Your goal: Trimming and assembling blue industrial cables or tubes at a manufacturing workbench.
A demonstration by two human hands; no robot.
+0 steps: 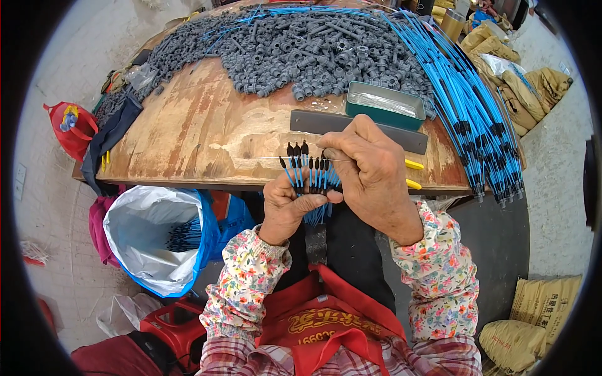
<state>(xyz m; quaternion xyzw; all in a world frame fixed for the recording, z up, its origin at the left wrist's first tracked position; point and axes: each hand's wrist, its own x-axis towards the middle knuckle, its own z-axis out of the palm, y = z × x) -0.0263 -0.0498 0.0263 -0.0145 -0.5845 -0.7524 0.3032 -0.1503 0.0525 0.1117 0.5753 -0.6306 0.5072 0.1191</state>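
In my left hand (288,202) is a small bunch of thin blue tubes with black tips (306,164), held between thumb and fingers just past the table's front edge. The tips fan out in a row, some higher than others. My right hand (371,173) is closed in a pinch at the right end of the row. From its fingers a thin pale wire (263,157) runs left across the black tips and out beyond them. Whether it passes through the tips or in front of them I cannot tell.
Grey plastic fittings (326,50) lie heaped on the wooden table (188,119). A green tin (384,103) of pale wires sits behind a dark metal bar (357,130), near yellow handles (414,184). Bundled blue tubes (467,106) hang over the right edge. A lined bag (150,213) stands left.
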